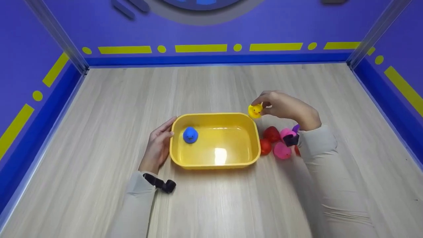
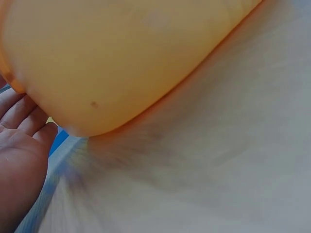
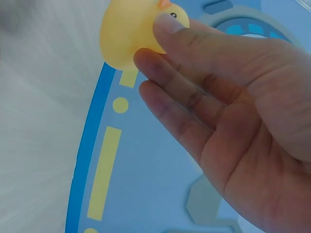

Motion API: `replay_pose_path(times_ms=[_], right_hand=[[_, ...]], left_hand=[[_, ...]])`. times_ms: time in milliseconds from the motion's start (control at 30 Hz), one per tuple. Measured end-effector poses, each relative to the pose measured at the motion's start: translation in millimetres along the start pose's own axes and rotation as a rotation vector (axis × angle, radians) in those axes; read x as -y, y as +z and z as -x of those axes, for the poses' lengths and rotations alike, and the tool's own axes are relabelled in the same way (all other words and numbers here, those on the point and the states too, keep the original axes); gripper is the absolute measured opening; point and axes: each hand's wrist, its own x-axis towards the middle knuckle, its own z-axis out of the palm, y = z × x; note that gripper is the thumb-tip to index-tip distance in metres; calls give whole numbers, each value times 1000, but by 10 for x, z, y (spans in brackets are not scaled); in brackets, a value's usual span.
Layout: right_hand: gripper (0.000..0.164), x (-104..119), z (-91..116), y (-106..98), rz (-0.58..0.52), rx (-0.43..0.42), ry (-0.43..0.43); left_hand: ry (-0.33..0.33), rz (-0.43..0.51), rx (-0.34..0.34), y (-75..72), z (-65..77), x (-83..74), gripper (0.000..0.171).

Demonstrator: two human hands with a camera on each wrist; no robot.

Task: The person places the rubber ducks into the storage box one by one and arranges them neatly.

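Note:
A yellow rubber duck (image 1: 255,111) is pinched between the thumb and fingers of my right hand (image 1: 281,104), above the far right corner of a yellow plastic tub (image 1: 214,167). The right wrist view shows the thumb pressed against the duck's head (image 3: 138,29). At the tub's left end, my left hand (image 1: 159,143) grips the rim and side wall. In the left wrist view its fingers (image 2: 22,114) lie against the outer wall, below the rim. Inside the tub, on the left, sits a blue rubber duck (image 1: 190,135).
Right of the tub lie two red objects (image 1: 272,134), pink objects (image 1: 282,150) and a purple one (image 1: 296,128), partly hidden by the right wrist's black camera (image 1: 291,140). Purple-blue panels (image 1: 205,36) wall the wooden table (image 1: 132,96) at the back and both sides.

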Motion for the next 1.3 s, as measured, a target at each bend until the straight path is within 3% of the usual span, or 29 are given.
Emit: replay_pose_path(times_ms=[567,1100,1300], right_hand=[[35,285,-187,53,15,13,-109],[35,598,-377,178,34,119,-41],[35,712,-458,235,30,164,-86]], left_hand=[[4,-6,-12,6,19,-9,57],[-1,-18,-1,6,10,12,57],[3,-19,8,-3,1,10,58]])
